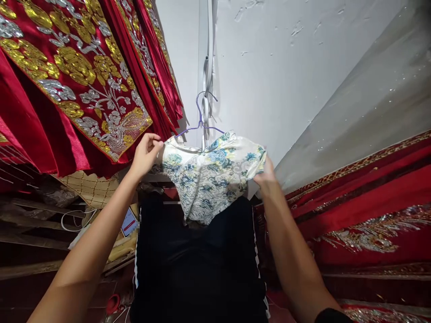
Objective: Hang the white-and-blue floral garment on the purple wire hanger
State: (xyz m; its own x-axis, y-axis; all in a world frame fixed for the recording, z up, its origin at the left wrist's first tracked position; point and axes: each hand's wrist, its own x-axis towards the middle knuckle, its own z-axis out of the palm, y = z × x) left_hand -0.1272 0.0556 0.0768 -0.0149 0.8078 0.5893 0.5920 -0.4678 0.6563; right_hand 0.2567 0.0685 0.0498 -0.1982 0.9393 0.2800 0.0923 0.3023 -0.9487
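Note:
A short-sleeved floral shirt [215,179], cream with blue and green print, hangs on a thin purple wire hanger [200,122] in front of me. The hanger's hook reaches up beside a white metal upright [208,67]. My left hand [147,154] is closed at the sleeve on the left, thumb and forefinger close together at its edge. On the other side, my right hand [266,174] grips the cuff of the opposite sleeve and is smeared by motion. Between both hands the shirt is spread, its lower edge bunched and narrow.
Red garments with gold and silver embroidery [77,67] hang at upper left. More red sequined cloth [370,224] lies at right, below a clear plastic sheet [357,107]. A phone [129,223] and white cable [76,220] sit at left. Behind is a white wall [269,58].

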